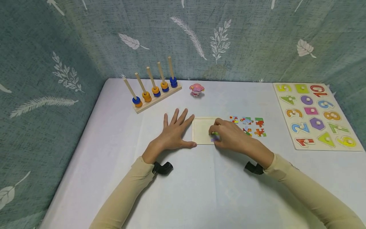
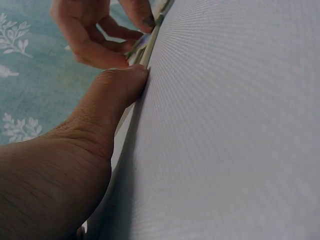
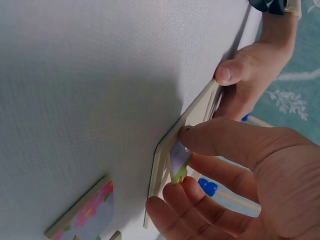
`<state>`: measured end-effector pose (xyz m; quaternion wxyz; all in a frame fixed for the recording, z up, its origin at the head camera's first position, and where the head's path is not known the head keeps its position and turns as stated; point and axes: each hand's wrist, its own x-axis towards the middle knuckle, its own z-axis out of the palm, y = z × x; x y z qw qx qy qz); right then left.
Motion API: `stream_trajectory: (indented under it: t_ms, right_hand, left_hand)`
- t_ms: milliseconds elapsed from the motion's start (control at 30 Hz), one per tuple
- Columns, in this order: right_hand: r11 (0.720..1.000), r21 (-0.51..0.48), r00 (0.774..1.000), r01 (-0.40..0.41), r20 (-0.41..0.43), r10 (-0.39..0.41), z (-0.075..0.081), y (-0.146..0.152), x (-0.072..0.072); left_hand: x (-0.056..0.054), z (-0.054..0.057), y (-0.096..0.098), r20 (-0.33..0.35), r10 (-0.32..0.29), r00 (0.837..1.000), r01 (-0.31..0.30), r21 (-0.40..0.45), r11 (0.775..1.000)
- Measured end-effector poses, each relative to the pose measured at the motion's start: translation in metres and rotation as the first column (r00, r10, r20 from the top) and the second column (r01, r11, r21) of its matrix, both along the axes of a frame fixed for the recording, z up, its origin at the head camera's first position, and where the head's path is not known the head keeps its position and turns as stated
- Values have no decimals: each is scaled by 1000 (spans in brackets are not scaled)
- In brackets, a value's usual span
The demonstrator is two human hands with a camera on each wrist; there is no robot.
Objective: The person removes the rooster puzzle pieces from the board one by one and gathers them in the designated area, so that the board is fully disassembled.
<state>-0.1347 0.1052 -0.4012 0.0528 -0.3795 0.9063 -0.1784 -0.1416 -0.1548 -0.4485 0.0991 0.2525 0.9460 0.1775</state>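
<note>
A small pale wooden puzzle tray [image 1: 201,131] lies flat in the middle of the table. My left hand [image 1: 172,134] rests beside it with fingers spread, the thumb and little finger at its left edge. Over the tray's right part, my right hand [image 1: 233,136] pinches a jigsaw piece [image 3: 179,159] between thumb and fingers. Lilac and green show on that piece, which stands tilted at the tray's near rim in the right wrist view. More loose jigsaw pieces [image 1: 259,122] lie right of the tray, some partly hidden by my right hand.
At the back left stands a wooden peg rack [image 1: 156,101] with blue and orange beads. A small pink figurine [image 1: 196,90] is behind the tray. A wooden number-and-shape board [image 1: 310,110] lies on the far right. Leaf-patterned cloth [image 1: 171,41] rises along the table's back and left.
</note>
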Motion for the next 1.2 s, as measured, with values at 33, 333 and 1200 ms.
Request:
stream_trajectory:
  t_ms: [33,333,1200]
  right_hand:
    - [1000,-1,1000,1,-3,-1,0,0,0]
    - [1000,2,1000,5,-21,-5,-1,1,-1]
    - [996,-77,994,-41,-103,33,10,26,7]
  left_hand:
    - [0,0,0,-1,1,1000,-1,-2,1000]
    - [0,0,1,-11,6,1000,-6,5,1000]
    - [1,-1,3,0,12,1000,-12,12,1000]
